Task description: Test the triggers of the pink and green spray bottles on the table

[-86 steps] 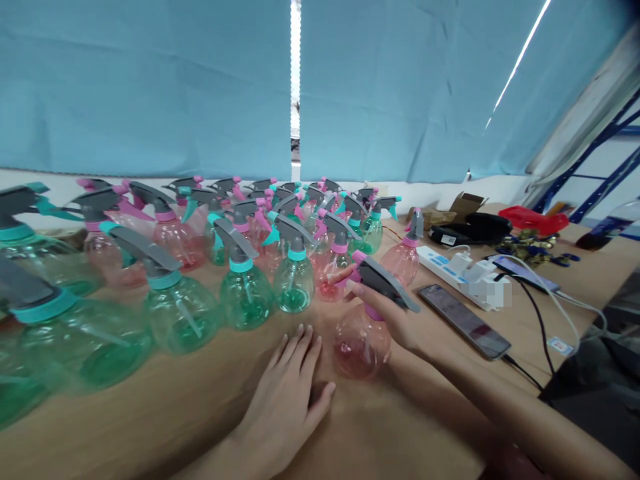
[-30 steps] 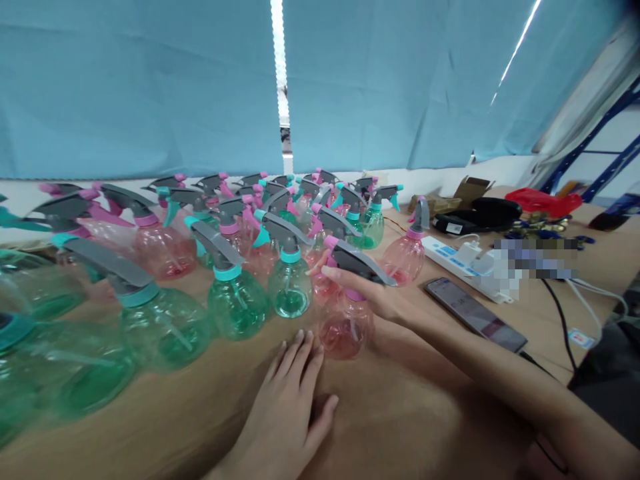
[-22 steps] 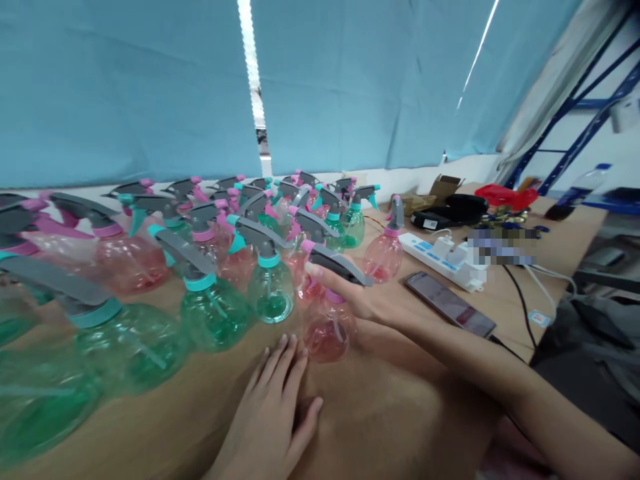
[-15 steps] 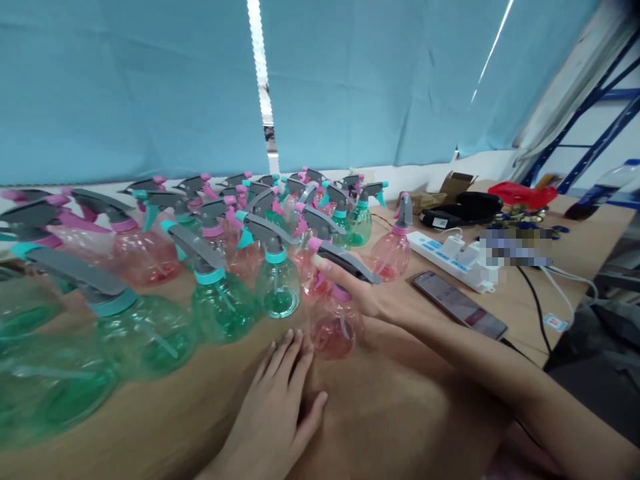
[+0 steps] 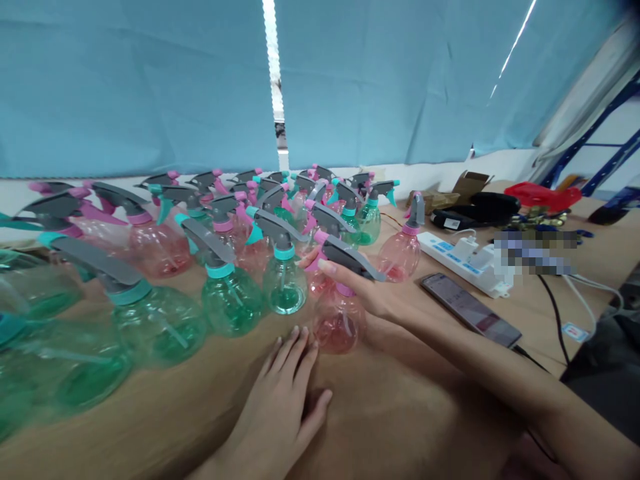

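Spray bottle (image 5: 339, 328), pink, is standing left of the phone (image 5: 470, 311), your right hand (image 5: 374, 298) grasping its sprayer head (image 5: 345, 255), long axis slanting phoneward, your empty left hand (image 5: 283, 400) lying flat, farther from the phone.

A part-filled pink spray bottle (image 5: 339, 327) stands upright on the table (image 5: 175, 407)

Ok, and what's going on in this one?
A person's right hand has its fingers around the head of a pink spray bottle, which appears to stand on the wooden table. The left hand lies palm down just beside it, holding nothing. Many more pink and green spray bottles crowd the left and back, while a phone and a white power strip lie off to the right.
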Demonstrator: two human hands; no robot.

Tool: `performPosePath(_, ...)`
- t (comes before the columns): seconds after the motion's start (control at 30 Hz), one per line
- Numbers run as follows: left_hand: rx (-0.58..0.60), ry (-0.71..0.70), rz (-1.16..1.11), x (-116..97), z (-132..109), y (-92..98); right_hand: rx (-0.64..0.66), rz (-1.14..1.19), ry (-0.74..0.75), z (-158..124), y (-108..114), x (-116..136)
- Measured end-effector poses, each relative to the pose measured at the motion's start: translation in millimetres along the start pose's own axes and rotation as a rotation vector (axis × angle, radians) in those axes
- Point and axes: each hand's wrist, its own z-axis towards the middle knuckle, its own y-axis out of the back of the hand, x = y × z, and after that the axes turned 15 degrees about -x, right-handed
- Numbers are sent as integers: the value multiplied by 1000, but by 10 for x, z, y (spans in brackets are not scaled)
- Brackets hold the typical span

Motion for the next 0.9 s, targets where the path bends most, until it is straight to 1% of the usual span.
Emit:
performPosePath(0.17,22,13,-12,0,-1,11,-24,69,-24,11,-49,-60)
performPosePath(0.33,47,23,-2,-27,13,23,-7,128,-13,32,-92,-167)
performPosePath(0.47,65,23,-7,-34,26,44,13,63,-44,30,-70,-153)
performPosePath(0.6,72,14,-11,-35,40,56,16,96,-31,29,-55,-135)
performPosePath(0.9,63,16,-21,-33,40,50,48,63,-46,27,-12,-80)
